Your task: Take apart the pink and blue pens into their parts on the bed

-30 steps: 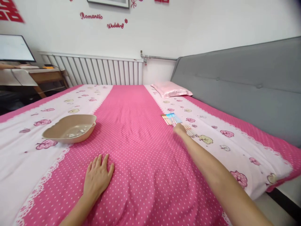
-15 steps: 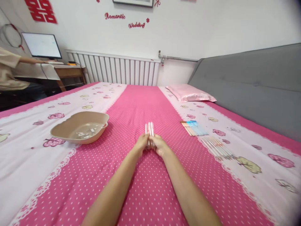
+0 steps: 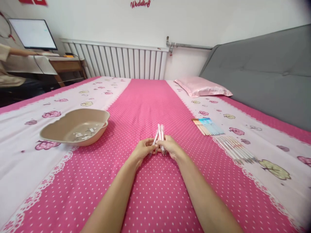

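Note:
Both my hands meet over the pink dotted middle strip of the bed. My right hand (image 3: 171, 147) is closed around a small bunch of pale pens (image 3: 160, 133) that stick up away from me. My left hand (image 3: 143, 149) pinches one pen of that bunch, tilted a little to the left. To the right on the sheet lies a row of coloured pens (image 3: 208, 126), and just beyond it a longer row of pale pens (image 3: 235, 149). A beige scalloped dish (image 3: 58, 130) with small bits in it sits to the left.
A pink pillow (image 3: 201, 86) lies at the far right by the grey headboard (image 3: 262, 71). A white radiator (image 3: 116, 61) runs along the far wall. At the far left another person's arm (image 3: 21, 51) reaches over a desk (image 3: 65, 63) with a monitor (image 3: 32, 34).
A second ago my right hand reached to the pens at the right while my left lay flat on the bed. Both hands now hold a bunch of pens at the centre.

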Demonstrator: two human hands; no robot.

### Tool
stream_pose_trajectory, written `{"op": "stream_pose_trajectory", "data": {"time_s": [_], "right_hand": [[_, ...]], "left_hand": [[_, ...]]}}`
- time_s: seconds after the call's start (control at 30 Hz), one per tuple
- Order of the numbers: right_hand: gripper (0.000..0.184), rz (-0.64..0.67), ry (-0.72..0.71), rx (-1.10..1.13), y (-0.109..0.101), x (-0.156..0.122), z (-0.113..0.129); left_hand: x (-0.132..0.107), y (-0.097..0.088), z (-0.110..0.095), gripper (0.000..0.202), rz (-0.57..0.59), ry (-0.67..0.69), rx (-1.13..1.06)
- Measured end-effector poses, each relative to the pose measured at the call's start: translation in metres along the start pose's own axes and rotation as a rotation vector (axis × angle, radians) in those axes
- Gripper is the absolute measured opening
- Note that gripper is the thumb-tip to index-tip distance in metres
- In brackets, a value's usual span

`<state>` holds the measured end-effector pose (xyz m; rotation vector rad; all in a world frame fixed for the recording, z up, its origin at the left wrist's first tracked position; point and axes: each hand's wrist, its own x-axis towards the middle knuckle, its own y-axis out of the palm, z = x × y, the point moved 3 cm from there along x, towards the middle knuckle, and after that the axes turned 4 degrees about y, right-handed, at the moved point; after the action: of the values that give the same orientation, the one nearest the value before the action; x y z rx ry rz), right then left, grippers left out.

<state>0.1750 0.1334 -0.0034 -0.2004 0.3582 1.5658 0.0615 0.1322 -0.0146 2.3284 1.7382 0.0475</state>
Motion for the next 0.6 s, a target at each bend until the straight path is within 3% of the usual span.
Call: {"op": "stream_pose_trajectory", "data": {"time_s": [0.07,0.2,0.3,0.4,0.47,0.6], "right_hand": [[0.013,-0.024,-0.020,-0.051,-0.007,0.001,0.001],[0.019,-0.116,-0.035,-0.211,-0.026,0.003,0.001],[0.021,-0.135,-0.037,-0.579,-0.031,-0.004,0.003],[0.029,-0.187,-0.158,-0.941,-0.025,-0.017,0.013],[0.038,-0.214,-0.254,-0.845,-0.019,-0.023,0.022],[0.032,-0.055,-0.222,-0.230,-0.004,-0.023,0.026]], "left_hand": [[-0.002,-0.004,-0.003,0.025,-0.026,0.007,0.004],[0.001,-0.022,-0.009,0.020,-0.209,0.066,0.040],[0.000,-0.028,-0.018,0.023,-0.301,0.140,0.069],[-0.004,-0.023,-0.028,0.026,-0.270,0.244,0.172],[-0.007,-0.017,-0.033,0.027,-0.216,0.321,0.244],[-0.011,-0.004,-0.035,0.029,-0.106,0.418,0.346]]}}
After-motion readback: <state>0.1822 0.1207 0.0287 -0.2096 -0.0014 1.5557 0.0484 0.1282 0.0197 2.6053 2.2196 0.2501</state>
